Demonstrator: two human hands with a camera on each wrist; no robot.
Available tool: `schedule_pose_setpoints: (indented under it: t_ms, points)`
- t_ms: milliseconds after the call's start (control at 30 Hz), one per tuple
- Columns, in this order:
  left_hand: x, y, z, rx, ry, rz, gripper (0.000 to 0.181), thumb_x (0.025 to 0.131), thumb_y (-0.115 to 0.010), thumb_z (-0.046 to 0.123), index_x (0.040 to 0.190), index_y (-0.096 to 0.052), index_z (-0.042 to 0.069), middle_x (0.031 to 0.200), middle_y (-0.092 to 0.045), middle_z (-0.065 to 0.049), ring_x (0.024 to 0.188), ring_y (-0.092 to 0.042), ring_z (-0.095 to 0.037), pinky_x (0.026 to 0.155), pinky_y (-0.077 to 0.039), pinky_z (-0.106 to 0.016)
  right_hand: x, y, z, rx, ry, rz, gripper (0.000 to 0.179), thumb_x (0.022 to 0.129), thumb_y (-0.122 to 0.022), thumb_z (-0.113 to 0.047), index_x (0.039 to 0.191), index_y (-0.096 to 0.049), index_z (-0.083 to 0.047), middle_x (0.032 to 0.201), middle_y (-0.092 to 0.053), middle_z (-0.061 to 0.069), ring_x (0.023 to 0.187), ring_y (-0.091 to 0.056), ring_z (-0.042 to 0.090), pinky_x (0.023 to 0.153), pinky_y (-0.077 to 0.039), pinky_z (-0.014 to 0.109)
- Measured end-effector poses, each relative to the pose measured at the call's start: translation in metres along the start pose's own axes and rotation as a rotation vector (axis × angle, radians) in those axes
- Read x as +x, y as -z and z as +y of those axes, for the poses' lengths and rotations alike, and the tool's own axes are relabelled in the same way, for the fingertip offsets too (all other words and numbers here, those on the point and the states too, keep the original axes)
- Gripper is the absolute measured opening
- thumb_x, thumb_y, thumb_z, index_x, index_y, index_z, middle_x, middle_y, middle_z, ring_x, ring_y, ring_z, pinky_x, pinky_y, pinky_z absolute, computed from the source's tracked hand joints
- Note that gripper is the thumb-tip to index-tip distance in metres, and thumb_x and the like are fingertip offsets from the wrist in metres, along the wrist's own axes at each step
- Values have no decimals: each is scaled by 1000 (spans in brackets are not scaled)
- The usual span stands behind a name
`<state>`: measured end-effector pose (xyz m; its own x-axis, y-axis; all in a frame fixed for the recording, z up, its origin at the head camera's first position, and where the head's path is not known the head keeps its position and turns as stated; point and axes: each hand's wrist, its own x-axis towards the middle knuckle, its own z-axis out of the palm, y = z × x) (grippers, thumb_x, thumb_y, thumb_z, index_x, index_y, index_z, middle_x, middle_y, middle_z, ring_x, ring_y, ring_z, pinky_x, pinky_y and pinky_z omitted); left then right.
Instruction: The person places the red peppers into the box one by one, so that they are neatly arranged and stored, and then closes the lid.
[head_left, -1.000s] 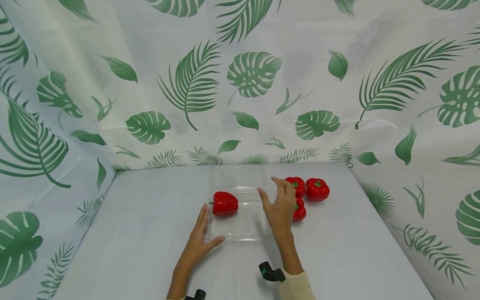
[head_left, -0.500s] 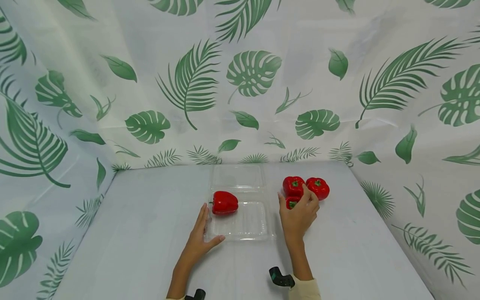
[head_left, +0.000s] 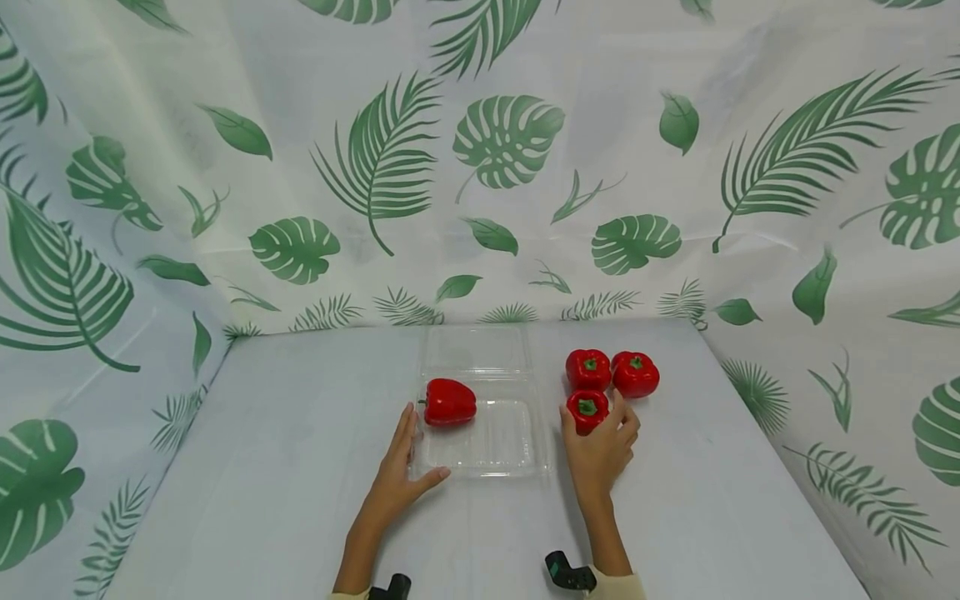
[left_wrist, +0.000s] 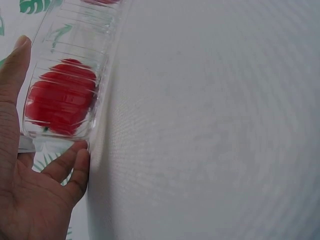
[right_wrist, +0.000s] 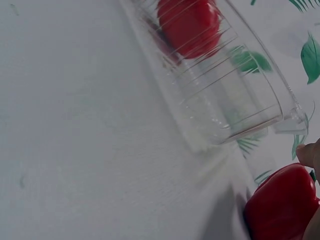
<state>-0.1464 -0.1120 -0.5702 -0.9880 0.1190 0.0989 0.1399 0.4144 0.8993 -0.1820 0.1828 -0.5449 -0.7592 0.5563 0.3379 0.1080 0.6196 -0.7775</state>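
The left hand (head_left: 395,483), fingers straight and thumb spread, rests along the clear container (head_left: 506,433)'s left edge. The right hand (head_left: 597,457) curves thumb and fingers round the nearest pepper (head_left: 587,410), a strip of surface (head_left: 558,533) separating it from the container's right edge. A lying pepper (head_left: 450,402) leaves room inside, rightward.

The right grip (head_left: 599,454) holds a red pepper (head_left: 587,410) near a clear container (head_left: 507,434).
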Motion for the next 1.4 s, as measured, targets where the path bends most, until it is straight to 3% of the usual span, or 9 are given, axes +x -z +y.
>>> schedule_pose_setpoints:
  t_ms: [467, 700, 1133, 1400]
  points:
    - [1, -1, 0, 4, -10, -3, 105, 79, -80, 37, 158, -14, 17, 166, -9, 5, 147, -30, -31, 110, -37, -49, -9, -3, 12, -41, -22, -37, 90, 78, -79, -28, 149, -28, -6, 137, -39, 25, 129, -39, 38, 92, -44, 66]
    - [0, 0, -1, 12, 8, -3, 105, 78, -80, 37, 158, -14, 22, 166, -9, 7, 147, -32, -30, 110, -38, -49, -11, -5, 13, -54, -28, -43, 87, 80, -78, -27, 147, -29, -3, 136, -40, 26, 126, -43, 41, 89, -44, 65]
    - [2, 0, 1, 28, 13, -1, 105, 79, -80, 39, 158, -13, 23, 165, -9, 8, 147, -31, -29, 110, -37, -47, -11, -9, 15, 43, -42, 11, 81, 79, -79, -23, 144, -34, -6, 137, -45, 21, 130, -44, 36, 95, -43, 64]
    - [0, 0, 1, 35, 24, 5, 106, 78, -80, 39, 158, -14, 23, 165, -9, 8, 148, -29, -29, 109, -38, -47, -14, -9, 18, 99, -32, 45, 79, 76, -83, -22, 140, -38, -7, 135, -47, 17, 130, -46, 32, 100, -48, 60]
